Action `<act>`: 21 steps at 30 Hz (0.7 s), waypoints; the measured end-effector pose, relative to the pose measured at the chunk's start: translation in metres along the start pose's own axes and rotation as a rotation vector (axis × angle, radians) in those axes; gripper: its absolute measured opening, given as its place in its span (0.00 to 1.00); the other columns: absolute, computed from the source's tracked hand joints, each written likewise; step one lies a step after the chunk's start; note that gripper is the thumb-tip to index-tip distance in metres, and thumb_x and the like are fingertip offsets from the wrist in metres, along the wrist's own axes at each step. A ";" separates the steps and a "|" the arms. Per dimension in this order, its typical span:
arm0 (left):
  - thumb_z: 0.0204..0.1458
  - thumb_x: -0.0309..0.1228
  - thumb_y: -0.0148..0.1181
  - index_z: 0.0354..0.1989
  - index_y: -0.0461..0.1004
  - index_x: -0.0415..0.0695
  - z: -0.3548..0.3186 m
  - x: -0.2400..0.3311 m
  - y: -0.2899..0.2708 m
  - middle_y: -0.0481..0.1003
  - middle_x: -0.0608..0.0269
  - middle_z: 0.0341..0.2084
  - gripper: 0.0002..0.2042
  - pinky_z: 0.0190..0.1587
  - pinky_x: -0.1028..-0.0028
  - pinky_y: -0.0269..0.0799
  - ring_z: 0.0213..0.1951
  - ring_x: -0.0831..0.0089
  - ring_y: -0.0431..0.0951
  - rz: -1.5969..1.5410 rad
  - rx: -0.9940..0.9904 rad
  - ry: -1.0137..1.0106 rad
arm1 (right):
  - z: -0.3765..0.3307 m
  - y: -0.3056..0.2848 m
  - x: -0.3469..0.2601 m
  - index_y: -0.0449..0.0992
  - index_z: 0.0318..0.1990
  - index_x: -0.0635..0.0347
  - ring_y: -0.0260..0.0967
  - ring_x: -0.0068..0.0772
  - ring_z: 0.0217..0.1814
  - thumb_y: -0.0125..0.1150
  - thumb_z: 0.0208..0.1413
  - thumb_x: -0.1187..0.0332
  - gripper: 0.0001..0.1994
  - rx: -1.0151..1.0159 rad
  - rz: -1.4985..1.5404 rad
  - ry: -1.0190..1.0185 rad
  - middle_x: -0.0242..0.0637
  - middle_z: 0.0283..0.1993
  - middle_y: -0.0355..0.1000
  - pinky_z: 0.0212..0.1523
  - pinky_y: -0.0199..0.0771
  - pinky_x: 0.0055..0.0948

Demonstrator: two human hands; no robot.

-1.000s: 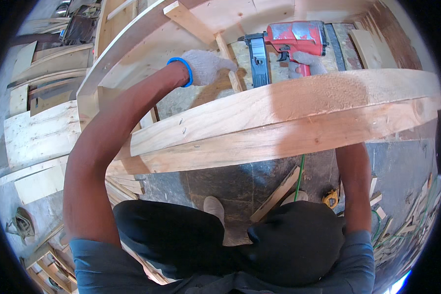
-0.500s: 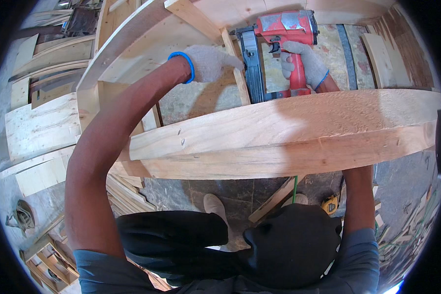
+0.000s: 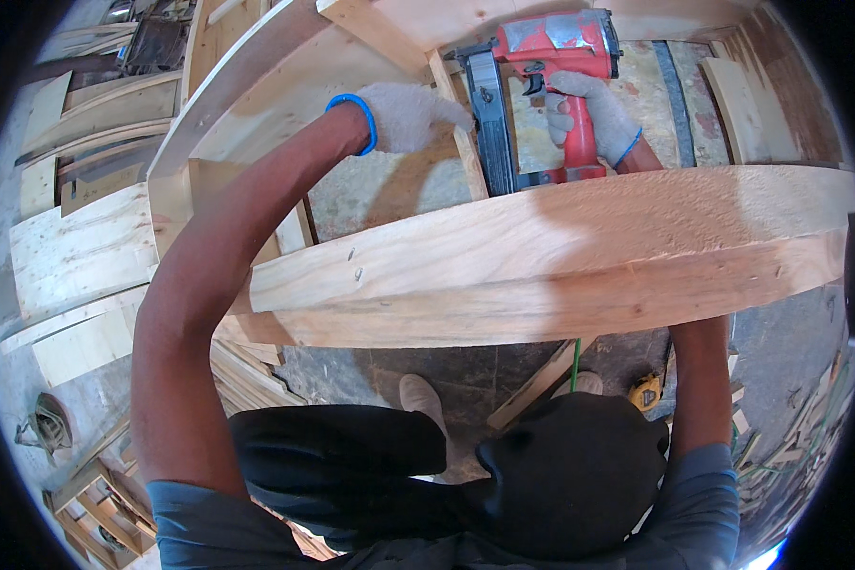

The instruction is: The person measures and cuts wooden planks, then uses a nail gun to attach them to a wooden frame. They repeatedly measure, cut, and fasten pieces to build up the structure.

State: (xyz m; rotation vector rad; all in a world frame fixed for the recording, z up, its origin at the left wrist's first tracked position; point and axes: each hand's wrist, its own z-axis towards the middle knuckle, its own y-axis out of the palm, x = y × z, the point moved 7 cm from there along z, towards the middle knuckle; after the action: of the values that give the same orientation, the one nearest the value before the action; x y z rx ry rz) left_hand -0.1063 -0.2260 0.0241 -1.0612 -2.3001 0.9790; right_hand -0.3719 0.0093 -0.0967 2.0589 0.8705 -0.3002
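Slat [image 3: 472, 163]: upper centre of the frame, long axis steep, running from the crosspiece [image 3: 375, 36] down and slightly right to the beam [image 3: 484, 256].

Left hand [image 3: 399, 116]: gloved, nearer of the two; wrist left of the slat, fingers bent over it at mid-length. Firm pinch or mere contact: cannot tell, underside hidden.

Right hand [image 3: 610, 112]: gloved, wrapped around the handle of the nail gun; whether a finger touches the trigger, unclear. Well apart from the slat, to its right.

Nail gun [image 3: 556, 47]: red, upper centre; nose [image 3: 458, 55] pointing left, near the slat's upper end, contact not certain. Magazine [image 3: 489, 114] just right of the slat, roughly parallel, between it and the right hand.

Obstruction: beam, thick, arched across mid-frame by the lens, between torso and hands; hides part of the right forearm.

Surroundings: pale board [image 3: 750, 109], upper right; plywood sheet [image 3: 81, 247], left; green hose [image 3: 576, 366] and offcut [image 3: 537, 385], below the beam; yellow tape measure [image 3: 645, 391], lower right.
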 end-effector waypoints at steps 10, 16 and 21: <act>0.57 0.32 0.53 0.67 0.72 0.58 -0.011 -0.016 -0.002 0.79 0.53 0.53 0.26 0.60 0.60 0.71 0.52 0.58 0.79 -0.295 -0.028 0.031 | 0.028 0.023 -0.002 0.72 0.34 0.54 0.63 0.23 0.17 0.65 0.62 0.62 0.10 -0.073 0.011 -0.012 0.28 0.23 0.67 0.20 0.68 0.25; 0.67 0.39 0.54 0.69 0.69 0.44 -0.071 -0.039 -0.092 0.78 0.55 0.57 0.24 0.66 0.66 0.68 0.58 0.65 0.78 -0.496 0.442 -0.005 | 0.040 0.033 -0.008 0.72 0.34 0.54 0.63 0.22 0.17 0.65 0.62 0.62 0.10 -0.123 0.029 -0.051 0.27 0.23 0.67 0.20 0.68 0.25; 0.69 0.44 0.50 0.70 0.61 0.37 -0.205 0.080 -0.113 0.73 0.48 0.60 0.28 0.68 0.60 0.65 0.63 0.58 0.73 -0.588 0.637 0.173 | 0.020 0.041 -0.006 0.72 0.34 0.54 0.63 0.22 0.17 0.65 0.62 0.61 0.10 -0.177 0.027 -0.055 0.27 0.23 0.67 0.19 0.67 0.24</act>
State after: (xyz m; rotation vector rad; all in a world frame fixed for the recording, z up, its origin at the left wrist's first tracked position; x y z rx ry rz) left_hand -0.0839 -0.1287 0.2501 -0.1810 -1.7836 1.1755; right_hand -0.3468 -0.0251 -0.0800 1.8892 0.8061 -0.2543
